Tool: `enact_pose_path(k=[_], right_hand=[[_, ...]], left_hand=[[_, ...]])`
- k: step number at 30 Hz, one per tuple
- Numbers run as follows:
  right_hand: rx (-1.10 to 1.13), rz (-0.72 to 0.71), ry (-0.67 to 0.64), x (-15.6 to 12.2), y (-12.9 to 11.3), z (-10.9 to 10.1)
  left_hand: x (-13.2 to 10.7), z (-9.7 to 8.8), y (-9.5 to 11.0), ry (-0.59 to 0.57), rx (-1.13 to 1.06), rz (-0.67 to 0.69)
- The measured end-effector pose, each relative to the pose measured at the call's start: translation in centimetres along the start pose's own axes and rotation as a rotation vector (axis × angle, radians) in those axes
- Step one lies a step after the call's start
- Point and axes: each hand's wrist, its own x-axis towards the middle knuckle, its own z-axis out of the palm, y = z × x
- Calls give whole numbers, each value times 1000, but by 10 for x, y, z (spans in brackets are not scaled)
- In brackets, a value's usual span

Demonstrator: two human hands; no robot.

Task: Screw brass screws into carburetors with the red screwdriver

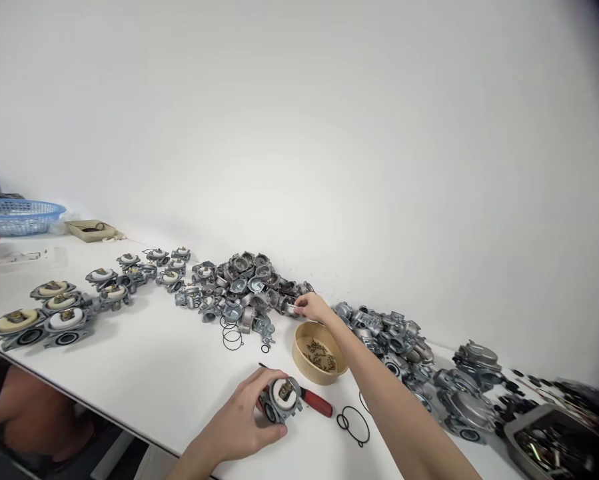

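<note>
My left hand [246,413] is closed round a grey metal carburetor body [281,400] with a white float on top, holding it on the white table [144,373] near the front edge. A red-handled screwdriver [315,402] lies just behind it. My right hand [313,307] reaches forward over a tan bowl of small brass screws [319,353] and pinches a small metal part [290,309] at the edge of a heap of grey metal cups [249,283].
Assembled carburetors with white floats [54,310] stand in rows at the left. More grey castings [404,347] stretch along the wall to the right. Black O-rings [353,421] lie beside the bowl. A blue basket [14,215] and a tan tray [90,229] sit far left.
</note>
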Motion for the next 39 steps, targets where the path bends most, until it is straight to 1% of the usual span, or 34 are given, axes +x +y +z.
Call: enact_pose_path(k=[3,7,11,16,18,20,24,29,31,34,37,39], right_hand=[[167,32,0,-6,7,-7],[377,53,33,-17,17,-13],[522,-24,85,-35,20,-22],[654,-198,211,-75,13,-41],[702,-238,249,-96,10,-45],[745,-254,255,-115,6,-46],[805,-268,186,-145,-3,-40],[863,-302,58,-164,-24,-34],[956,-313,-32,-167,-34,-30],[1108,-313,-143,-169,-50,-19],[1165,-308,-186,-167,-63,-4],[1200,-291,-211,-164,-67,5]], left_hand=[[-1,2,-5,4,-8,-13],[-2,4,-14,15,-30,-36],[-1,5,-21,17,-58,-24],[1,4,-21,18,-92,-2],[1,4,-20,21,-106,8],[0,4,-18,25,-119,19],[1,3,-13,64,-145,37],[1,-5,2,248,-167,52],[1,-9,8,301,-203,63],[1,-14,13,324,-322,57],[2,-15,12,326,-473,36],[4,-15,10,326,-544,28]])
